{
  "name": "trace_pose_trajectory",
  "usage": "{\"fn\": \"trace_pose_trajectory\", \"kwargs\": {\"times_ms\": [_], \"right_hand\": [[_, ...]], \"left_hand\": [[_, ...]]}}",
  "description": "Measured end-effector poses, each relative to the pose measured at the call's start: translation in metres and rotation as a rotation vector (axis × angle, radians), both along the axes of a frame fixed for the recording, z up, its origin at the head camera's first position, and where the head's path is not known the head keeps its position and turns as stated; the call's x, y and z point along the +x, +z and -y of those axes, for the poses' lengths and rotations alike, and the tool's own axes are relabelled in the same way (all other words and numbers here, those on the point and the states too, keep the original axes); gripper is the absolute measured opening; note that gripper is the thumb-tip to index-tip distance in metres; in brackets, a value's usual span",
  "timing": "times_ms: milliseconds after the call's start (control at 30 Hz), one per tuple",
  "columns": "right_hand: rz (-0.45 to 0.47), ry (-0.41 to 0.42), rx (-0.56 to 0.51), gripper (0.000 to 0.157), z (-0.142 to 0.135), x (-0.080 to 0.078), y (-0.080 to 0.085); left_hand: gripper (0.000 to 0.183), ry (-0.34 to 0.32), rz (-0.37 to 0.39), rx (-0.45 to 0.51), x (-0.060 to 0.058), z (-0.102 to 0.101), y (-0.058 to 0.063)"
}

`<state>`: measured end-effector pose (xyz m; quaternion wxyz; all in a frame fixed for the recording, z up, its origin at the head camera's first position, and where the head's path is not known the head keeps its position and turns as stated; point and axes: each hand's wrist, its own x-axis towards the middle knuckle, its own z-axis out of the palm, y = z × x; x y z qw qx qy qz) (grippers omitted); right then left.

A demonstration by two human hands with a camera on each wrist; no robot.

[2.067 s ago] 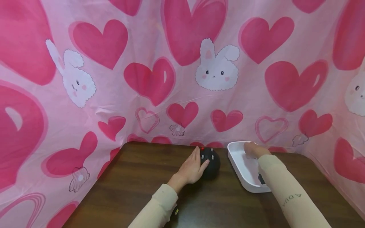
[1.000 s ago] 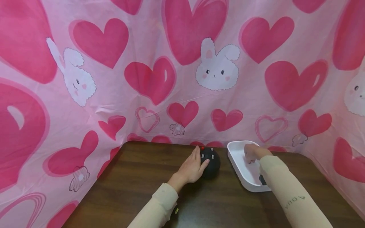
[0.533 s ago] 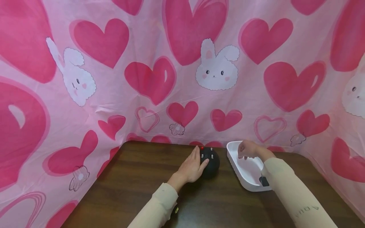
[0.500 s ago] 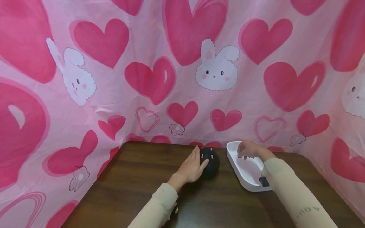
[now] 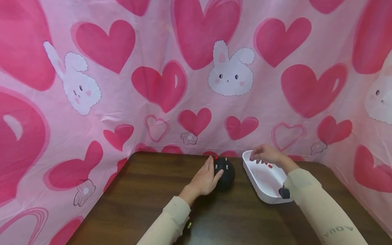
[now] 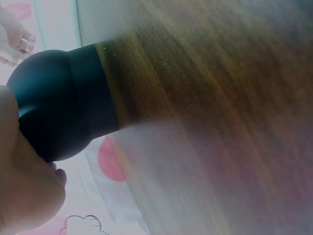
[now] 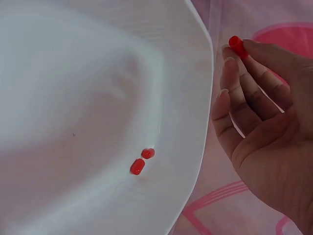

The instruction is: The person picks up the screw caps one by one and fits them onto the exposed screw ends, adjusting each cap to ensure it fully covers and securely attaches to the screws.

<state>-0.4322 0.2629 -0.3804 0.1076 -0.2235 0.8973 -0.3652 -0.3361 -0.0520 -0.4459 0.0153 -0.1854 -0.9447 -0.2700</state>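
- Left hand, fingers straight, against black dome — steady pressure best, no shove.
- Right hand pinches red tube — light grip on sides, hollow end clear.

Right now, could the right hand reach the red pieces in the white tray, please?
Probably yes: nothing covers the red pieces in the tray, though the right hand pinches a red cap.

Red pieces, white tray, black dome
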Motion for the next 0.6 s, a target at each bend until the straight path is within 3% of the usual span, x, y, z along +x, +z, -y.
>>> {"fn": "trace_pose_trajectory", "kwargs": {"times_ms": [600], "right_hand": [[-0.069, -0.034, -0.084, 0.019, 0.015, 0.018, 0.009]], "left_hand": [[0.089, 0.014, 0.030, -0.030, -0.002, -0.002, -0.001]]}}
